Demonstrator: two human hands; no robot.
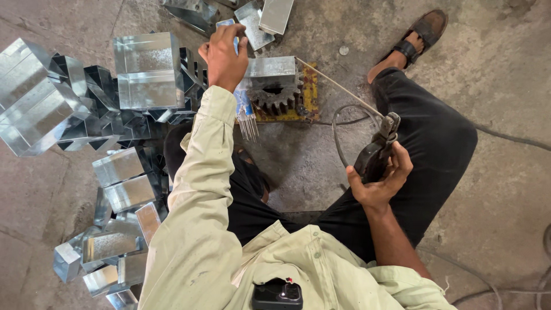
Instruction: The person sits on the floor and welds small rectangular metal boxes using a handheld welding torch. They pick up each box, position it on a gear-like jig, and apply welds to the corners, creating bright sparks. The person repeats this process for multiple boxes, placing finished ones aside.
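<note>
So on the left a heap of shiny sheet-metal boxes (123,115) sits within easy reach. Left hand (225,57) reaches far, fingers curled down on a folded metal piece (270,67) resting on the rusty gear (277,95), looks like steadying it. Right hand (380,178), nearer, is wrapped tight round the electrode holder (376,152), rod (338,86) aimed at that piece.
</note>
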